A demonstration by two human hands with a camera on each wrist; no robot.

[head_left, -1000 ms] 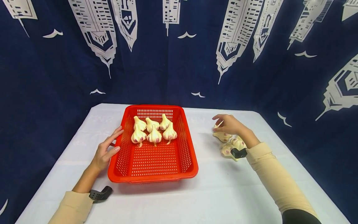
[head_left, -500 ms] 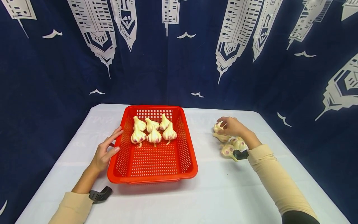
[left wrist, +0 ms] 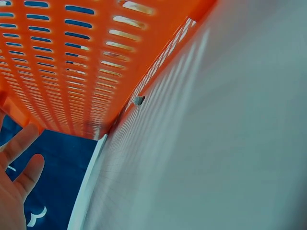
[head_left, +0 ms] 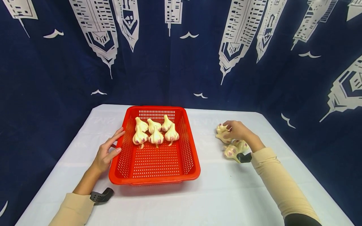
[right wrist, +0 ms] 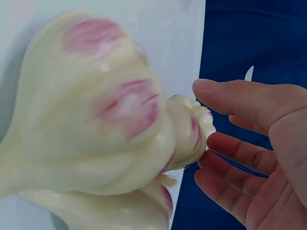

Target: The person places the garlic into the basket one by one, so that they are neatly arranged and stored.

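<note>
My left hand (head_left: 106, 153) rests on the left rim of a red perforated basket (head_left: 155, 181), fingers extended along it. In the left wrist view, this hand (left wrist: 17, 167) shows beside the basket wall (left wrist: 62, 62). Inside the basket, several garlic bulbs (head_left: 156, 138) stand in two rows. My right hand (head_left: 238, 130) is over a loose group on the right, fingers bent and spread close to a far garlic bulb (head_left: 220, 128). In the right wrist view, a gap separates thumb and fingers of this hand (right wrist: 249, 158); a large garlic bulb (right wrist: 96, 105) fills the foreground.
Other garlic bulbs (head_left: 230, 151) lie under and beside my right wrist, which partly hides them. A white cloth (head_left: 175, 207) covers the table. Behind it hangs a dark blue curtain (head_left: 175, 69) with white building prints.
My right hand has shifted a little right and nearer, uncovering more of the far garlic bulb. The left hand, basket and bulbs inside it have stayed put.
</note>
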